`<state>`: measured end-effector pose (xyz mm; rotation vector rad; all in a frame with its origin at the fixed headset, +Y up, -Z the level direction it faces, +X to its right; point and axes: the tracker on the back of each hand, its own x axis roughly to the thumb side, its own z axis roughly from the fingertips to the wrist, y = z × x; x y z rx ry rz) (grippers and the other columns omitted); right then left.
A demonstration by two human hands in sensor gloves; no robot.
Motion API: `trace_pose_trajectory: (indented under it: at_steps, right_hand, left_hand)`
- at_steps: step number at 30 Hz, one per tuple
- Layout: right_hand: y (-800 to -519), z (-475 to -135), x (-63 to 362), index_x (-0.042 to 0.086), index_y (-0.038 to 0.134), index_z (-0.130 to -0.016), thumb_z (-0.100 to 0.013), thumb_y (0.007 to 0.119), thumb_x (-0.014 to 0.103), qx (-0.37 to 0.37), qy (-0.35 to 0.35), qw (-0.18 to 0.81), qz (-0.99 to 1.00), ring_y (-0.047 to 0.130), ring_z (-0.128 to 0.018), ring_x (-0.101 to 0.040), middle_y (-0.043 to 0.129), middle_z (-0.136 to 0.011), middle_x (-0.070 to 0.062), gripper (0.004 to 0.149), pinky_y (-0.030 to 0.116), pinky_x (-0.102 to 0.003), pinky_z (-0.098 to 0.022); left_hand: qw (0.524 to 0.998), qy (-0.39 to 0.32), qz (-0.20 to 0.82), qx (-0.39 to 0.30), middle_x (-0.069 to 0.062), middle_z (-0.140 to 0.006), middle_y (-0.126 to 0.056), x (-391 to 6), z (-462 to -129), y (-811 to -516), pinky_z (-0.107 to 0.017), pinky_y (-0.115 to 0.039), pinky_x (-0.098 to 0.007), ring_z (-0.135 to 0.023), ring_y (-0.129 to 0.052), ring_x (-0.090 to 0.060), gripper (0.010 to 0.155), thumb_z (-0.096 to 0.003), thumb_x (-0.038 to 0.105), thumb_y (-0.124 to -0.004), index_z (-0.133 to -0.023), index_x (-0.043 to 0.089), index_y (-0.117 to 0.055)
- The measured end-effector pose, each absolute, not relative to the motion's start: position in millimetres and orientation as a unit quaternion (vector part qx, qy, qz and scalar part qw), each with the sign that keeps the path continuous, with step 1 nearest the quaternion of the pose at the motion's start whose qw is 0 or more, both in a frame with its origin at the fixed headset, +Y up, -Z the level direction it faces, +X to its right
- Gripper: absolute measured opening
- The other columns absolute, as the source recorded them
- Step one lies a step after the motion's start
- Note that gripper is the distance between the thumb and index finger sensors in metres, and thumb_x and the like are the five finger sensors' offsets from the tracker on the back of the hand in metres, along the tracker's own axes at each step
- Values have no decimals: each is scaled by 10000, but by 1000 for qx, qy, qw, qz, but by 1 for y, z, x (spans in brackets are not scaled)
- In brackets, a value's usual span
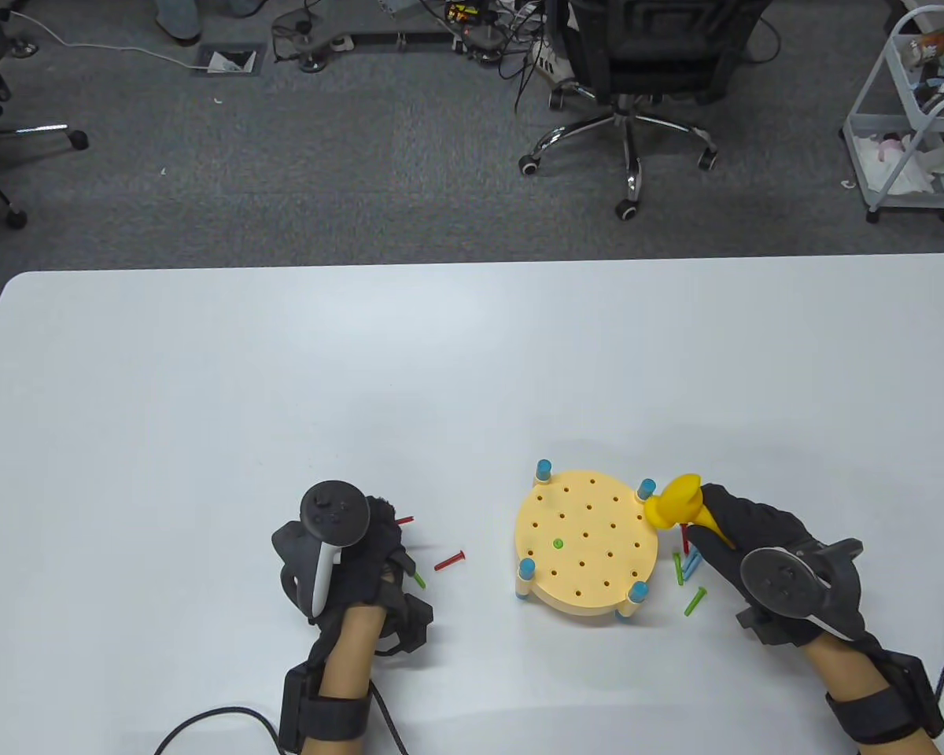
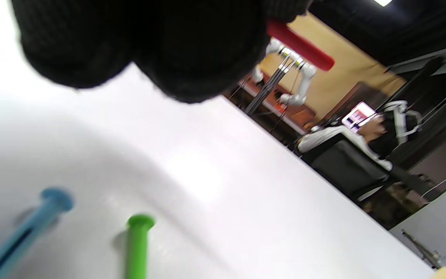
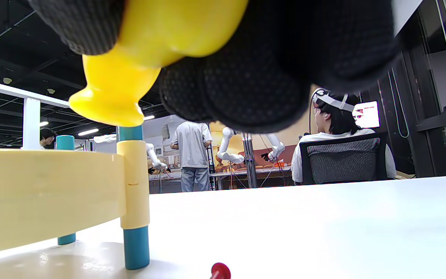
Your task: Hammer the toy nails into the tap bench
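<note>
The round yellow tap bench stands on blue-tipped legs, with one green nail set in a hole. My right hand grips the yellow toy hammer, whose head hangs just above the bench's right rim; in the right wrist view the hammer sits over the bench edge. My left hand, left of the bench, pinches a red nail. In the left wrist view the red nail sticks out from my fingers.
A loose red nail and a green nail lie by my left hand. Green, blue and red nails lie right of the bench. A blue nail and a green nail lie under my left wrist.
</note>
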<state>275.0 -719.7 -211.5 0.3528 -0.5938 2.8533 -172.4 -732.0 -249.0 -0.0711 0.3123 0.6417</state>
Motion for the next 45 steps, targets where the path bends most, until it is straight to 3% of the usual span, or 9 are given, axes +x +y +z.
trace_pose_trajectory:
  at_steps: [6,11,20,25,45]
  right_hand:
    - [-720,-212,276,175,729,-909,-412,628,559,117,-202,104,967,1018,-360,-172,972,-597,15,636,862,-380,-383]
    - [-720,-212,277,176,728,-909,-412,628,560,113,-203,109,967,1017,-361,-173,972,-598,15,636,862,-381,-383]
    - [-720,-213,277,175,728,-909,-412,628,560,119,-203,108,966,1017,-361,-173,972,-598,13,636,861,-381,-384]
    - [-721,-212,277,176,729,-909,-411,629,560,124,-200,104,966,1017,-362,-174,972,-598,14,637,861,-381,-385]
    - [-723,-212,274,175,730,-909,-412,628,561,129,-196,100,967,1017,-361,-174,973,-597,13,637,861,-381,-384]
  left_hand:
    - [954,100,282,-3,-121,-525,-961,-149,-250,-712,-158,-869,-331,-217,-984,-107,416,-407,329,-605,-747,152,-766]
    - [965,30,261,24,-154,-547,-952,-109,-257,-684,-167,-853,-332,-232,-967,-115,409,-407,322,-717,-765,132,-772]
    - [983,-108,141,-54,-157,-548,-967,-28,-272,-669,-176,-854,-328,-240,-975,-121,410,-378,319,-820,-752,150,-813]
    - [987,-133,36,-78,-152,-546,-967,-1,-278,-676,-161,-845,-314,-228,-962,-112,405,-376,316,-814,-750,159,-815]
    - [982,-149,0,-115,-164,-548,-957,15,-281,-689,-165,-834,-322,-227,-947,-120,401,-377,306,-814,-750,158,-819]
